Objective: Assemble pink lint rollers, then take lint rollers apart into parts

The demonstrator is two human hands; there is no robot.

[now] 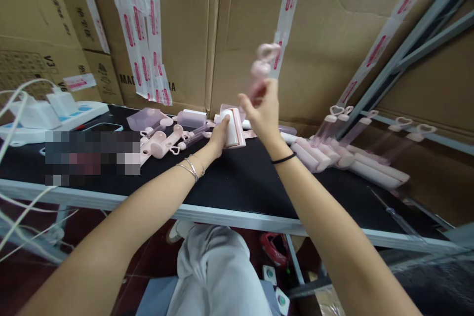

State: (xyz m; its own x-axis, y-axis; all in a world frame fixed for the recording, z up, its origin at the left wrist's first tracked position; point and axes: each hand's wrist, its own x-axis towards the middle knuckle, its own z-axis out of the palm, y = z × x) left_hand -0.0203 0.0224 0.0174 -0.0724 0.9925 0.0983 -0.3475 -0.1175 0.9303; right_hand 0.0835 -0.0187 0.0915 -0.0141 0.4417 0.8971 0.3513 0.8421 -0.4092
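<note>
My left hand (222, 139) grips a white lint roller roll (234, 128) with a pink edge and a thin reddish line, its thumb lying on the white face. Higher up and to the right, my right hand (264, 108) is closed round a pink lint roller handle (261, 69), whose looped end points up. Motion blurs that handle, and part of it is hidden by the fingers. Pink handle parts (166, 144) lie left of my left hand. Near my right forearm is a pile of pink and white lint rollers (314, 154), several with heart-shaped loops.
A black tabletop (244, 185) with a pale metal edge runs before me. Cardboard sheets (185, 34) stand behind it. At the left is a power strip (83, 113) with chargers and cables. A thin tool (392, 212) lies at the right, beside metal shelf posts.
</note>
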